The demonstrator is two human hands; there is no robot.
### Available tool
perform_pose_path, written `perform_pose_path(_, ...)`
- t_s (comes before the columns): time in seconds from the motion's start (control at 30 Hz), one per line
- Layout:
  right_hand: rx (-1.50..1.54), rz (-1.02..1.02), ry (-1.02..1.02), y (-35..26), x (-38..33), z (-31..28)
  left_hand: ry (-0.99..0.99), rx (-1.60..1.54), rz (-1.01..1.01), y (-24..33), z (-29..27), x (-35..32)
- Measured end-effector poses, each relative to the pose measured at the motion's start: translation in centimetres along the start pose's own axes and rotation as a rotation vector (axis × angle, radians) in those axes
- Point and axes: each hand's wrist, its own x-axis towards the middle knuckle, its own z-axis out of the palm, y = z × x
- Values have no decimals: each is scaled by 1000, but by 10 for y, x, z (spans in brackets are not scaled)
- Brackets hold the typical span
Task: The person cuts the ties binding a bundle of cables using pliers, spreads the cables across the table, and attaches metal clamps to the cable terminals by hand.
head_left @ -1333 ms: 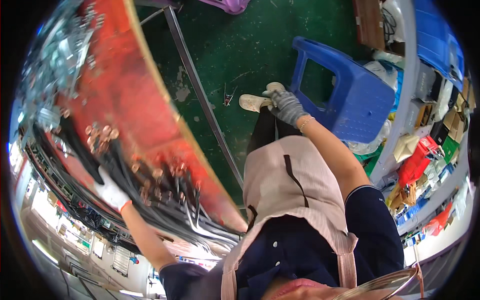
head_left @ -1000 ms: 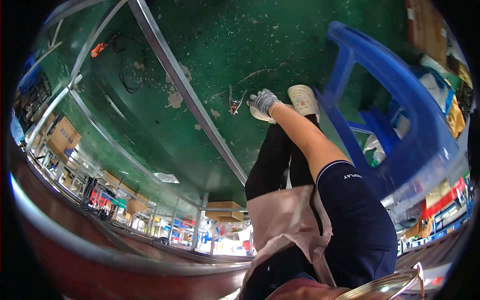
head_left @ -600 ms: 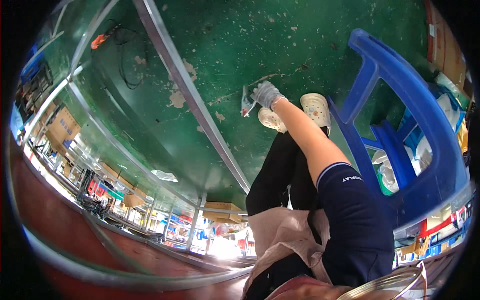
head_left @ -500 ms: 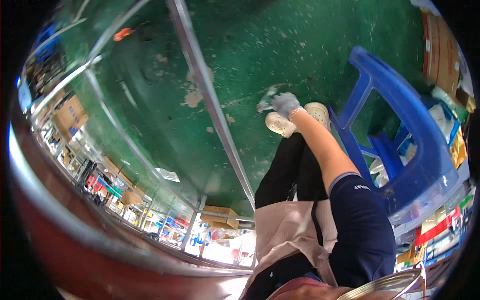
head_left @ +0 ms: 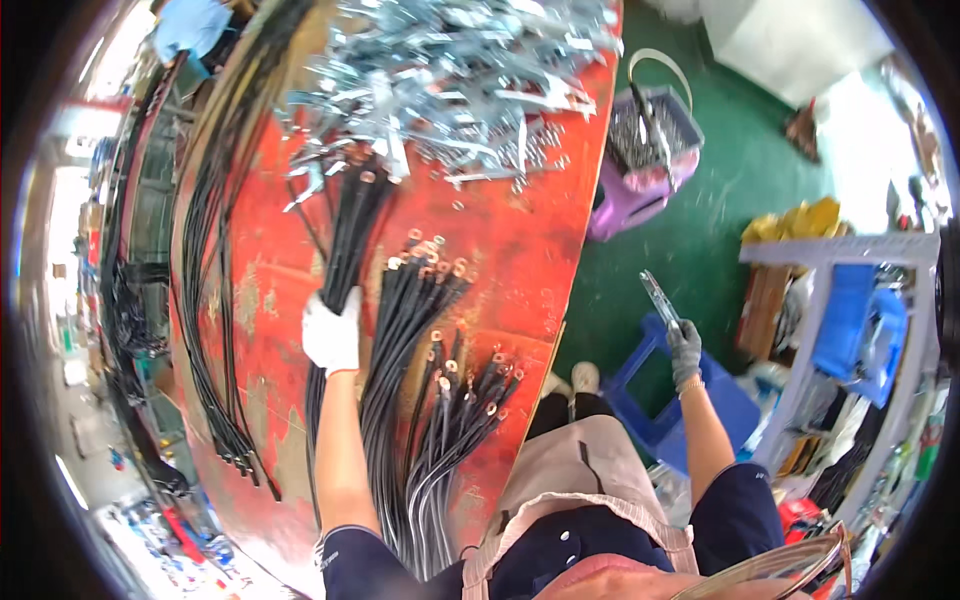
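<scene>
- Two gloved hands, well apart: left over the desk (head_left: pixel 510 255), right out over the floor (head_left: pixel 718 268) to the side.
- Left hand (head_left: pixel 331 332), white glove: closed around the black cable bundle (head_left: pixel 352 235); underside of the grip hidden.
- Position of this bundle: along the red desk top, far end at the edge of the heap of metal strips (head_left: pixel 470 60). Whether it runs under the strips, cannot tell.
- Right hand (head_left: pixel 685 352), grey glove: clamped on one end of a slender metal tool (head_left: pixel 657 298), the other end pointing away from the body, clear of the desk. Exact kind of tool not readable at this size.
- Just right of the held bundle: a second bundle (head_left: pixel 395 345) with copper-coloured lugs, and nearer the body a third, looser group (head_left: pixel 440 430).
- Beside the right hand: blue stool (head_left: pixel 725 410).
- Step in hand (judged): steadying or gathering one bundle, tool carried separately; no contact between tool and cables.
- Next move (judged): bringing the tool to the bundle would call for a firm left grip, lug ends kept level, tool tip clear of the neighbouring cables.
</scene>
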Motion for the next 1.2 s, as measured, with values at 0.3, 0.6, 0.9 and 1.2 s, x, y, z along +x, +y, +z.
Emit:
perform_pose_path(0.3,130,-757,2,-327,-58,122,32,-3,40,-22,6,7)
perform_pose_path(0.6,-57,-1337,-64,-529,86,285,68,-92,15,-14,3,14)
perform_pose_path(0.9,-614,-1335,-55,-552,242,352,88,-95,4,-19,5,21)
perform_pose_path(1.2,-737,-1717,-432,-680,94,491,-88,-187,-123,-18,-8,28)
